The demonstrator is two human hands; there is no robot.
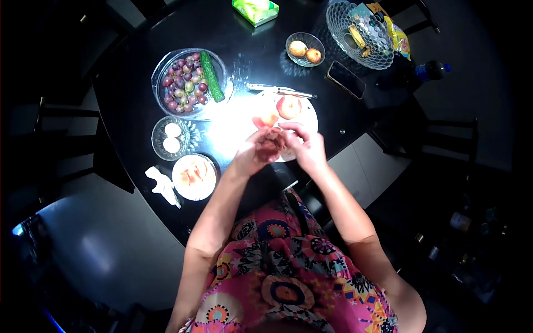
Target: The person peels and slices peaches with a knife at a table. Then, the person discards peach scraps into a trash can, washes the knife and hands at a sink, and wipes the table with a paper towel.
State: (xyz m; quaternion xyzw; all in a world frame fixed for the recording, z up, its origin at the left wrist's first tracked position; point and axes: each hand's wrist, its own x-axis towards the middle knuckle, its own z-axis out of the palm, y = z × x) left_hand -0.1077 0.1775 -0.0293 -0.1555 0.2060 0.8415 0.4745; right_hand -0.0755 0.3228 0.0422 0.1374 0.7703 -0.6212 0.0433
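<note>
Both my hands meet over the near part of a white plate. My left hand [260, 151] is cupped palm up, its fingers curled around something reddish that I cannot make out. Close against it, my right hand [305, 145] has its thumb and fingers pinched together, and what they hold is too small to tell. On the plate [311, 117] lie a red and pale fruit [288, 106] and a reddish piece [265, 119] just beyond my left hand. A peeler or knife [288, 92] rests across the far rim. Glare washes out the area left of the plate.
Left are a glass bowl of grapes [186, 83] with a cucumber [212, 76], a bowl with two eggs [172, 137], a bowl of peelings [194, 176] and a crumpled tissue [162, 185]. Beyond are a small fruit bowl [305, 51], a phone [346, 79], a glass basket [360, 34] and a bottle [432, 70].
</note>
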